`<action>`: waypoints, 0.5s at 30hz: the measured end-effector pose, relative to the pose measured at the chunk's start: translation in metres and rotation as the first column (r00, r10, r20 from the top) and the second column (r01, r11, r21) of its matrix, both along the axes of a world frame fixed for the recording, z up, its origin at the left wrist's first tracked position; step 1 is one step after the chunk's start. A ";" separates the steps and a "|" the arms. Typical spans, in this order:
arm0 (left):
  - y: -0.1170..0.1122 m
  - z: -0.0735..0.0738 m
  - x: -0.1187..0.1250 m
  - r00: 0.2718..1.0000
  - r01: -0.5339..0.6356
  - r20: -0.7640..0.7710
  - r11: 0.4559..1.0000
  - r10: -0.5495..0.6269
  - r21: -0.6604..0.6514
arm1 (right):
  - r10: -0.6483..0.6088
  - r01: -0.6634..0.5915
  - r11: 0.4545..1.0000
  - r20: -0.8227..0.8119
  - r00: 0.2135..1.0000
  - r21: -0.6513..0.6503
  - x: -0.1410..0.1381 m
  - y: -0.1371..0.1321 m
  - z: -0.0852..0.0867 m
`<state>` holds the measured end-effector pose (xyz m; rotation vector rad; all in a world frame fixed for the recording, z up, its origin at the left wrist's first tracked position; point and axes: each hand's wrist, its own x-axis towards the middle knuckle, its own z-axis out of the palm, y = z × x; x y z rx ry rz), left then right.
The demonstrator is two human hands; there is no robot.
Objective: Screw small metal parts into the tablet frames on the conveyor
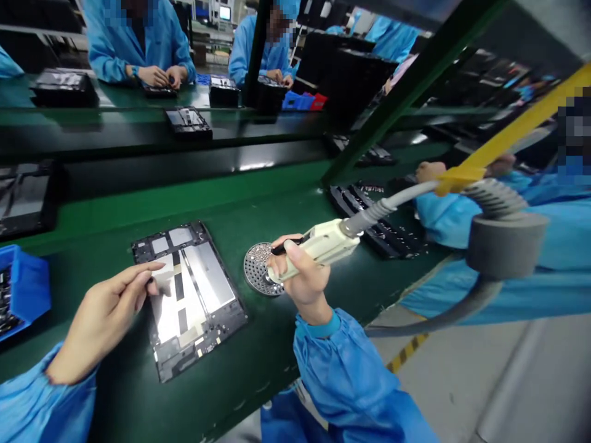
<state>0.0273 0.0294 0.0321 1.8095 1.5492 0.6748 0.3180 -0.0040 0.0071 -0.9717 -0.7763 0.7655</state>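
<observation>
My right hand (307, 277) is wrapped around a cream-coloured electric screwdriver (330, 241), whose grey cable runs up to the right. The screwdriver's front end is over a round metal screw tray (258, 286) with a grid of holes and loose screws; the bit itself is hidden. Left of the tray lies an opened tablet (196, 307) with silver battery panels and dark circuit parts facing up. Over its left side is my left hand (108, 311), thumb and fingers pinched together. Something dark shows at those fingertips, too small to name.
A blue bin (32, 289) of small dark parts stands at the left edge. Dark slotted trays (376, 221) lie right of the screw tray. A slanted green post (410, 92) and a hanging grey hose (462, 307) cross the right side. Co-workers in blue sit across the line and at right.
</observation>
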 end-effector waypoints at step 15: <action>0.004 0.003 -0.008 0.987 -0.121 0.092 0.989 0.129 -0.083 | -0.042 0.045 0.998 0.061 0.997 -0.050 -0.001 0.005 -0.001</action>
